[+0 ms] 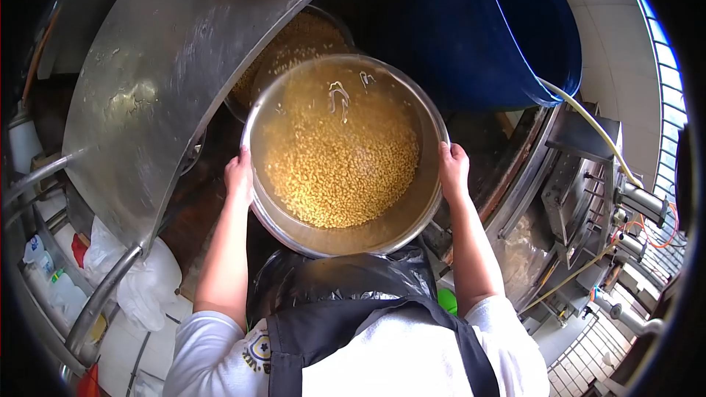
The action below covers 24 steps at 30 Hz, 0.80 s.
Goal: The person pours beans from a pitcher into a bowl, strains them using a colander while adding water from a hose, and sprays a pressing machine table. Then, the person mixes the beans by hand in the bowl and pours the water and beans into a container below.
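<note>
A wide metal basin (273, 226) is held in front of my body, with yellowish beans or grains (342, 184) lying in cloudy liquid inside it. My left hand (238, 175) grips the rim on the left side, and my right hand (454, 169) grips the rim on the right. Both hands have their fingers closed on the edge, with some fingers hidden behind the basin. Just beyond the basin, partly covered by it, is a second round container (340, 20) with more of the same grains.
A large curved metal sheet (169, 66) rises at the left. At the upper right stands a big blue barrel (471, 51) with a pale hose (588, 119) over its rim. Metal machinery (581, 191) lines the right side. A white plastic bag (140, 272) lies lower left.
</note>
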{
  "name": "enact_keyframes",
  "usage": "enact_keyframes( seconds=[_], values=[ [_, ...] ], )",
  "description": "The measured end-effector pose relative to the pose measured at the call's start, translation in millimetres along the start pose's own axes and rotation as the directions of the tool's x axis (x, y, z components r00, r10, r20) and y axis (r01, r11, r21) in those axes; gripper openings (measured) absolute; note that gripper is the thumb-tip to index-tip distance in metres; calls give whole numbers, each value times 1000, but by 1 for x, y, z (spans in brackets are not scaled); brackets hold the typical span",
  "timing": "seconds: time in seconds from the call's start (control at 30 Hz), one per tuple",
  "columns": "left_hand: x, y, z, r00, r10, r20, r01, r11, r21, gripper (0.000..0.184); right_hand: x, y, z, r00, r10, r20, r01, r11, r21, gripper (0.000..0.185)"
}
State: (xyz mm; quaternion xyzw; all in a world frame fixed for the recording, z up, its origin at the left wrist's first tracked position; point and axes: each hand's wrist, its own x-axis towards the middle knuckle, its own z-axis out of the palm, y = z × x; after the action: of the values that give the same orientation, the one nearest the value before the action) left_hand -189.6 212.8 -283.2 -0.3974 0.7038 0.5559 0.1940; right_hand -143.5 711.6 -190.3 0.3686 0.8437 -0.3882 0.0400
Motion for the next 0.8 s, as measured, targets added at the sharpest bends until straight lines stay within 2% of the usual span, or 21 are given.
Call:
enact_keyframes(
  seconds=[0.1,0.17,0.2,0.3,0.43,0.6,0.8],
  values=[
    [3,-2,-2,1000,27,-8,-27,999,31,59,-4,0,1,1000,17,-14,-17,1000,5,34],
    [4,-7,-4,1000,7,-8,-7,998,57,60,-3,11,1,1000,10,-12,-11,996,-85,34],
    [7,-14,-4,999,33,-23,-30,996,86,62,-8,4,-1,1000,26,8,-26,1000,-16,34],
    [7,-18,-6,1000,11,-13,-10,994,109,64,-12,3,-2,1000,5,23,-3,996,-84,36],
    [16,-31,-7,1000,25,10,-26,986,168,66,-17,10,0,999,17,27,-15,998,-63,38],
    [25,-37,-5,1000,18,-5,-17,983,183,69,-23,0,-5,998,45,35,-38,982,-183,37],
    [27,-35,-6,1000,7,16,-10,977,214,71,-21,8,0,999,29,16,-26,987,-160,40]
  ],
)
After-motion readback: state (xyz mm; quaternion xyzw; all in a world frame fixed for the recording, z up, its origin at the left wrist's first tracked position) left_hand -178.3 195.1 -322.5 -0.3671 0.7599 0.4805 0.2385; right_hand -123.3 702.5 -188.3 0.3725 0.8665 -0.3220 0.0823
